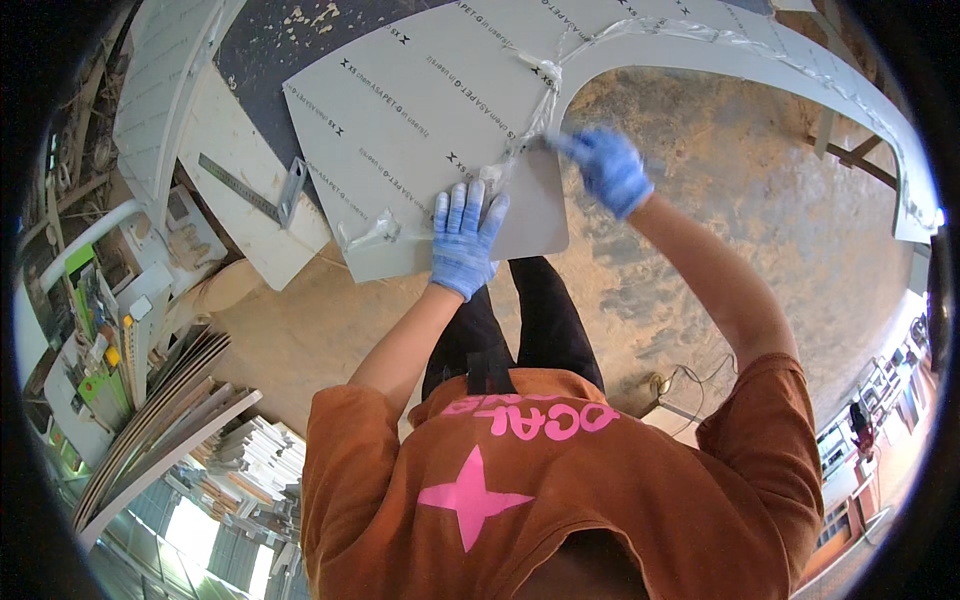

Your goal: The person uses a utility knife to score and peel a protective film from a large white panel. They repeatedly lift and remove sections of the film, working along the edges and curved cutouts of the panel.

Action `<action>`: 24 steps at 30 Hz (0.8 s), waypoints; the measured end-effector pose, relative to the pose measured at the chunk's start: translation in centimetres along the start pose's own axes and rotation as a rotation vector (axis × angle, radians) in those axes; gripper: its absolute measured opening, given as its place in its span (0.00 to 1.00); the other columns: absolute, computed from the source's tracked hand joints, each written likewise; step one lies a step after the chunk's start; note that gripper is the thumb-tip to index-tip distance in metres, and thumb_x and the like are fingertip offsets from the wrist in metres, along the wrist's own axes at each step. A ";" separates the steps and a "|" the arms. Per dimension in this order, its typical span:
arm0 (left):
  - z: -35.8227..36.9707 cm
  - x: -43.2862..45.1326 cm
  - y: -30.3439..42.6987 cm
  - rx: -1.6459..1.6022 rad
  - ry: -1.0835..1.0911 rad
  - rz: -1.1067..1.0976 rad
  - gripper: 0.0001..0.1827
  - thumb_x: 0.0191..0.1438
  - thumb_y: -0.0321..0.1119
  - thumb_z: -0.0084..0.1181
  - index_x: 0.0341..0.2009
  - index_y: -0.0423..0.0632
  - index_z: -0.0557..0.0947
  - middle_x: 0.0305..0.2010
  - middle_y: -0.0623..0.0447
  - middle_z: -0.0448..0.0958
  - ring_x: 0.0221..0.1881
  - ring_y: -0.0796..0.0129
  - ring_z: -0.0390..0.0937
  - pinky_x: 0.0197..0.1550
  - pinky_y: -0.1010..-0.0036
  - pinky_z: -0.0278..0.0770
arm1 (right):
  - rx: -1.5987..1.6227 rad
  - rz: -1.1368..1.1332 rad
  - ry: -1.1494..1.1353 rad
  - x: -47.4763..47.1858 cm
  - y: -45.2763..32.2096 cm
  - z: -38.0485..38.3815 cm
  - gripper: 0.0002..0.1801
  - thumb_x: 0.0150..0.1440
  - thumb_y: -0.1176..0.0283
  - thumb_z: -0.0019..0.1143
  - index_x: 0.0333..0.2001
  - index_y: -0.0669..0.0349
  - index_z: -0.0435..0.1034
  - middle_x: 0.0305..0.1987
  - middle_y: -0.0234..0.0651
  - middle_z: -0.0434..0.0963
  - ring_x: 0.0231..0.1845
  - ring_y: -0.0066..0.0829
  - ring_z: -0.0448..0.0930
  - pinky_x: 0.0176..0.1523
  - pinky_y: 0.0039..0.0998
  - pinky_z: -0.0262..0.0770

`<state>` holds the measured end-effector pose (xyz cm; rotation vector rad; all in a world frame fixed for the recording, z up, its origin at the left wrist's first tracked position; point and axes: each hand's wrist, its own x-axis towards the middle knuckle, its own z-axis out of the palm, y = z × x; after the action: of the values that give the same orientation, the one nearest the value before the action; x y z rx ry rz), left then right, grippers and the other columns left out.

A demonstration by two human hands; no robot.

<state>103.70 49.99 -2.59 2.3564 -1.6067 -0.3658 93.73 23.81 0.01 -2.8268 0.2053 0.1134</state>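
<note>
A large grey panel (405,127) with a curved cut-out lies before me, covered in printed protective film. The film is peeled and crumpled (544,105) along the panel's inner edge, and a bare grey corner (534,202) shows near me. My left hand (463,244), in a blue-and-white glove, presses flat on the panel's near edge, fingers slightly spread. Just off the inner edge, my right hand (615,171), also gloved, is curled and blurred by motion. Something narrow reaches from it to a dark spot on the film; whether it is a finger or a tool cannot be told.
A steel ruler (238,187) and a metal angle piece (291,193) lie on a pale board (247,247) at left. Stacked thin boards (157,420) lean at lower left. Behind me at right, a cable (701,390) trails over the stained floor (720,165).
</note>
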 end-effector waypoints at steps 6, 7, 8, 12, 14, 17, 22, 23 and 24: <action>-0.2 0.6 0.1 -0.008 0.067 0.018 0.42 0.43 0.40 0.61 0.65 0.61 0.62 0.69 0.43 0.53 0.69 0.44 0.49 0.69 0.46 0.41 | 0.149 -0.250 -0.424 -4.9 -0.8 1.0 0.34 0.53 0.79 0.48 0.61 0.33 0.62 0.41 0.34 0.79 0.40 0.38 0.81 0.39 0.34 0.80; -0.1 0.6 0.0 0.002 0.053 0.006 0.42 0.43 0.40 0.61 0.65 0.60 0.62 0.69 0.42 0.53 0.69 0.44 0.49 0.69 0.46 0.41 | 0.098 -0.208 -0.196 -3.7 0.3 1.3 0.33 0.53 0.79 0.48 0.60 0.34 0.62 0.38 0.35 0.79 0.36 0.40 0.81 0.35 0.34 0.81; 0.0 0.5 0.0 0.007 0.050 0.006 0.42 0.43 0.40 0.61 0.65 0.60 0.62 0.69 0.42 0.53 0.69 0.44 0.49 0.69 0.45 0.41 | 0.200 -0.071 -0.055 -1.9 1.6 1.6 0.35 0.50 0.81 0.52 0.61 0.38 0.64 0.39 0.37 0.78 0.36 0.40 0.79 0.39 0.38 0.79; 0.1 0.2 0.0 -0.030 -0.006 -0.020 0.42 0.43 0.40 0.61 0.65 0.61 0.61 0.70 0.42 0.52 0.69 0.43 0.49 0.69 0.45 0.41 | 0.028 -0.146 0.152 -1.6 0.4 1.4 0.34 0.47 0.82 0.51 0.58 0.42 0.67 0.33 0.37 0.76 0.31 0.38 0.77 0.31 0.35 0.78; 0.1 0.2 0.1 -0.024 0.028 -0.004 0.43 0.43 0.40 0.61 0.66 0.61 0.61 0.70 0.42 0.52 0.69 0.42 0.49 0.69 0.45 0.41 | 0.134 0.005 -0.211 -7.1 -4.2 0.5 0.32 0.47 0.83 0.49 0.56 0.41 0.69 0.35 0.36 0.77 0.31 0.40 0.78 0.36 0.39 0.77; 0.0 0.3 0.2 -0.015 0.039 0.003 0.44 0.42 0.40 0.62 0.66 0.61 0.60 0.70 0.42 0.51 0.69 0.42 0.49 0.69 0.45 0.41 | 0.300 -0.239 -0.551 -11.9 -6.9 0.0 0.30 0.60 0.73 0.42 0.63 0.28 0.58 0.39 0.34 0.78 0.39 0.40 0.81 0.39 0.40 0.78; 0.2 0.5 0.0 0.032 0.027 0.018 0.39 0.46 0.43 0.58 0.63 0.55 0.62 0.69 0.37 0.52 0.68 0.37 0.50 0.69 0.44 0.40 | 0.213 -0.016 0.027 -6.9 -2.6 1.9 0.35 0.52 0.78 0.49 0.62 0.32 0.60 0.37 0.34 0.77 0.30 0.37 0.79 0.32 0.37 0.77; 0.2 0.4 0.1 0.042 0.014 0.016 0.39 0.46 0.43 0.58 0.63 0.55 0.62 0.69 0.37 0.52 0.68 0.37 0.49 0.69 0.44 0.40 | 0.185 -0.020 0.060 -6.3 -2.5 2.1 0.35 0.52 0.78 0.48 0.62 0.33 0.60 0.36 0.35 0.77 0.29 0.37 0.79 0.31 0.37 0.77; 0.2 0.4 0.1 0.047 0.010 0.021 0.38 0.46 0.43 0.58 0.63 0.55 0.62 0.69 0.37 0.52 0.68 0.37 0.49 0.69 0.44 0.40 | 0.147 0.034 0.157 -6.2 -3.0 2.1 0.35 0.52 0.78 0.48 0.62 0.33 0.61 0.35 0.36 0.77 0.27 0.38 0.78 0.31 0.37 0.77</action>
<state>103.70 49.58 -2.72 2.3698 -1.6517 -0.3141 87.96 28.02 -0.48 -2.6869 0.2839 -0.1125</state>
